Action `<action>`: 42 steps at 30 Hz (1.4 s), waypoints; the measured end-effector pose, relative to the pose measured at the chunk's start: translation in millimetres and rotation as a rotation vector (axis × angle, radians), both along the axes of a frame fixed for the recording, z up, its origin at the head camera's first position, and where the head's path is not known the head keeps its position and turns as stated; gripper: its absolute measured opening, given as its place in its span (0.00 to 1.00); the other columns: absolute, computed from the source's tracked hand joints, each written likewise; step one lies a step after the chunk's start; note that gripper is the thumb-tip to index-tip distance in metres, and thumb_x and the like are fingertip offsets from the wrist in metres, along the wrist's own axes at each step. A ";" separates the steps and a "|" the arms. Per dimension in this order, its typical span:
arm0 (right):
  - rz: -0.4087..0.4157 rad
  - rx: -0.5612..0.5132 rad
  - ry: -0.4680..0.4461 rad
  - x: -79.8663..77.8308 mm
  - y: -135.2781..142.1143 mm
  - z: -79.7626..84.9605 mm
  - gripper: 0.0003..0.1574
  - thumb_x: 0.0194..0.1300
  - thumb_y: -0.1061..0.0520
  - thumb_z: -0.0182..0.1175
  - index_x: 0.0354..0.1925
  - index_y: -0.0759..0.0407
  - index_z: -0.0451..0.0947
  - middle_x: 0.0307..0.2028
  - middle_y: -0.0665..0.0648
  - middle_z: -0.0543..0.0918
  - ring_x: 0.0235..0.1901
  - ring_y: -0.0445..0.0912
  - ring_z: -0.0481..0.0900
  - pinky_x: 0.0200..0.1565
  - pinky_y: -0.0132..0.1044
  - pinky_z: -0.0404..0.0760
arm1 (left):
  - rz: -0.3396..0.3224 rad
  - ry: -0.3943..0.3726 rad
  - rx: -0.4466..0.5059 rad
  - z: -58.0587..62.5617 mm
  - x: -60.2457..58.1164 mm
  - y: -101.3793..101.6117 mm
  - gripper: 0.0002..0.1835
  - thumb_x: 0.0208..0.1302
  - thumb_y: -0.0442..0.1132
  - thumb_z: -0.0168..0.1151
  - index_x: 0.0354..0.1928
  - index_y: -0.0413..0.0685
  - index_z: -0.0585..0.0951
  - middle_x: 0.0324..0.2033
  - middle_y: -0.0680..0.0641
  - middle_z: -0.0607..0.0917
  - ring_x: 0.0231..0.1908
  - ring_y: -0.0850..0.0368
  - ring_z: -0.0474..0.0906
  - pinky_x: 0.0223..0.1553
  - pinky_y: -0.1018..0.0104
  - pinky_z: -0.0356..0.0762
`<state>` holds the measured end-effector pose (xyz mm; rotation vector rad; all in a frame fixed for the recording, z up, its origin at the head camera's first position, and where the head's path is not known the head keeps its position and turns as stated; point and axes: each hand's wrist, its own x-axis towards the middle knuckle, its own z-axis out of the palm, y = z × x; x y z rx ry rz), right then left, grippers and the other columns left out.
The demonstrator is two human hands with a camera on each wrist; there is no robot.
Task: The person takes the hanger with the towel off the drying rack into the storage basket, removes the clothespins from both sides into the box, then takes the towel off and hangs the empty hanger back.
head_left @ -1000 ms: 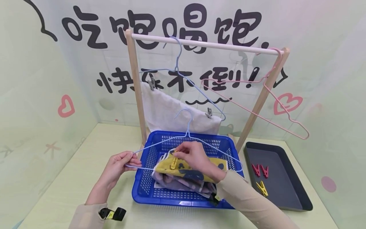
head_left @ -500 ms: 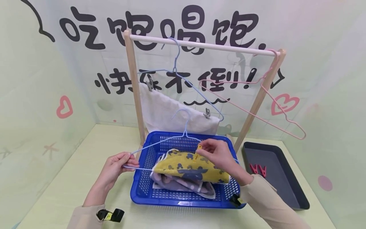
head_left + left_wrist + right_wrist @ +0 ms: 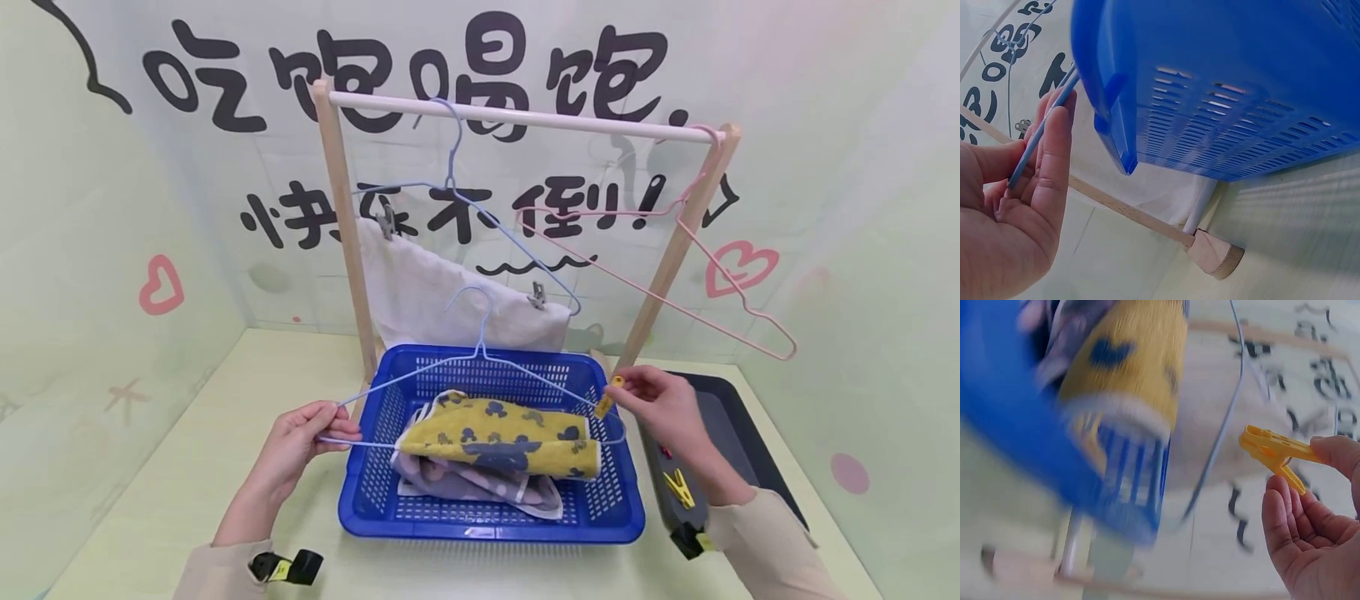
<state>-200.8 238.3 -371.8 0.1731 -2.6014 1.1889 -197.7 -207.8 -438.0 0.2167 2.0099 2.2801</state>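
Note:
My left hand [image 3: 300, 442] grips the left end of a light-blue wire hanger [image 3: 442, 363]; in the left wrist view the wire [image 3: 1038, 134] passes between thumb and fingers. A yellow towel [image 3: 487, 429] with dark-grey prints and white edging is folded over the hanger's lower bar, above the blue basket [image 3: 480, 530]. Near the hanger's right corner, my right hand [image 3: 667, 412] pinches a yellow clothespin [image 3: 609, 398] between thumb and fingers. In the right wrist view the clothespin [image 3: 1279, 450] stands apart from the towel [image 3: 1141, 356]. A greyish patterned cloth [image 3: 480, 485] lies beneath in the basket.
Behind the basket stands a rack with a white rail [image 3: 540, 119]. It carries another blue hanger [image 3: 495, 218] with a clipped white towel [image 3: 457, 287], and a pink hanger [image 3: 600, 262]. On the right, a dark tray [image 3: 750, 433] holds another yellow clothespin [image 3: 678, 490].
My right hand has moved right with the yellow clothespin, from over the towel's left part to beside the hanger's right end. My left hand keeps its grip on the hanger.

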 end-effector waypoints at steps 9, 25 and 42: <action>-0.145 0.196 -0.174 8.8 73.0 -19.3 0.22 0.59 0.50 0.66 0.38 0.69 0.78 0.27 0.57 0.80 0.25 0.46 0.73 0.22 0.32 0.73 | -0.007 0.004 0.014 -0.6 -0.9 -0.1 0.14 0.73 0.40 0.46 0.32 0.50 0.80 0.27 0.52 0.86 0.31 0.61 0.84 0.34 0.68 0.82; -0.168 0.419 -0.452 9.3 126.0 -71.1 0.21 0.55 0.57 0.64 0.14 0.57 0.66 0.13 0.48 0.63 0.17 0.42 0.60 0.20 0.34 0.59 | -0.021 0.023 0.029 -0.6 -1.5 -0.1 0.14 0.73 0.40 0.46 0.32 0.50 0.80 0.28 0.52 0.86 0.31 0.62 0.84 0.34 0.69 0.82; -0.180 0.435 -0.517 -0.7 128.1 -94.8 0.17 0.51 0.57 0.69 0.25 0.70 0.75 0.21 0.57 0.76 0.21 0.46 0.72 0.24 0.40 0.74 | -0.026 0.012 0.014 0.8 -1.2 -0.7 0.15 0.74 0.40 0.44 0.33 0.50 0.80 0.28 0.53 0.86 0.31 0.62 0.84 0.35 0.69 0.82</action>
